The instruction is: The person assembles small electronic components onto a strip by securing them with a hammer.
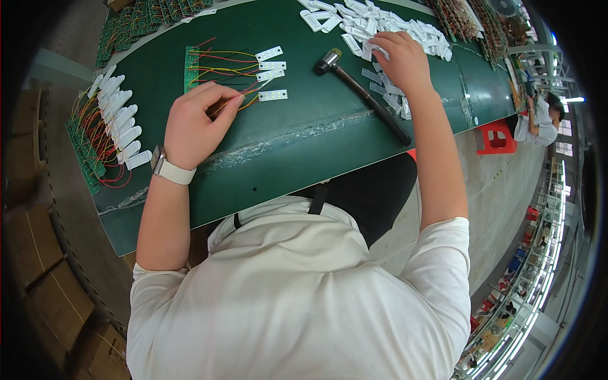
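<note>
A white shirt (297, 297) is filling the foreground, nearest the lens, with both forearms being stretched out from it over the green bench (304, 126). The left hand (193, 123) is being pressed down on a bundle of red and yellow wires (221, 63), its fingers (225, 101) curled and pinching the strands just short of four small white LED strips (271, 73); a green circuit board (191, 66) is being left at the wires' far end. The right hand (402, 60) is being laid on a heap of white plastic covers (380, 25), its fingers bent over them; whether one is being gripped cannot be told. A rubber mallet (364, 95) is lying between the hands, untouched. Finished assemblies (111, 126) are being kept in a row at the left edge. The wired strips are judged light, limp in the leads and fragile at the solder joints, so they are best being held by the stiff strip edges; the covers seem light, rigid and slippery.
</note>
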Available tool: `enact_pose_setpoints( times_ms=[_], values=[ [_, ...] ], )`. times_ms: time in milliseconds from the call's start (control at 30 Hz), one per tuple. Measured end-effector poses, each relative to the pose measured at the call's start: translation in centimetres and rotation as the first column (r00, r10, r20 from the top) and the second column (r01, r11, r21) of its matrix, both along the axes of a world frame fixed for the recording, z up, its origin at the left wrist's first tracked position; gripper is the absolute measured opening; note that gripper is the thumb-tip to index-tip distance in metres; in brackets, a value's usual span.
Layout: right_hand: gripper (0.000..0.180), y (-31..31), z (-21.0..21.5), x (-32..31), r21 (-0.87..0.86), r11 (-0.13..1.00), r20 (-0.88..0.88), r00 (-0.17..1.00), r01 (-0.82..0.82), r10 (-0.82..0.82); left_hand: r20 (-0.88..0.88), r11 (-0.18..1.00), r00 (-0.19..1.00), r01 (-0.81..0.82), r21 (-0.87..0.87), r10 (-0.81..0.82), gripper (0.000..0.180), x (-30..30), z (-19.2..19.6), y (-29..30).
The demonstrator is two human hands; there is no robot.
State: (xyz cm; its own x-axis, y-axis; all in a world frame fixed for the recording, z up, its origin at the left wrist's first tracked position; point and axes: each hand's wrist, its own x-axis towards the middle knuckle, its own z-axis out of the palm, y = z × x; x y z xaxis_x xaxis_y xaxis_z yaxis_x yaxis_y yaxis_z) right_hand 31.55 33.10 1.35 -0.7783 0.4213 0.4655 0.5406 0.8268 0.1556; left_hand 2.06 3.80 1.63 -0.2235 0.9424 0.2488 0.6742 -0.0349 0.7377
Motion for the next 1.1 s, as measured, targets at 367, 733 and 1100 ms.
enact_pose_setpoints(
  times_ms=[367, 733, 1100],
  values=[
    [0.009, 2.5, -0.8, 0.2, 0.008, 0.995, 0.037, 0.994, -0.1, 0.099, 0.199, 0.997, 0.98, 0.008, 0.081, -0.024, 0.011, 0.6, -0.8, 0.0],
    [0.011, -4.2, 4.1, -1.4, 0.073, 0.985, -0.146, 0.975, -0.159, 0.168, -0.161, 0.988, 0.975, 0.154, 0.011, -0.15, 0.011, 0.2, -1.6, 0.2],
    [0.016, -14.5, 0.6, -5.1, -0.429, 0.855, -0.206, 0.953, -0.291, 0.221, -0.351, 0.989, 0.928, -0.09, 0.116, 0.126, 0.012, -1.2, -1.5, 0.9]
  ],
)
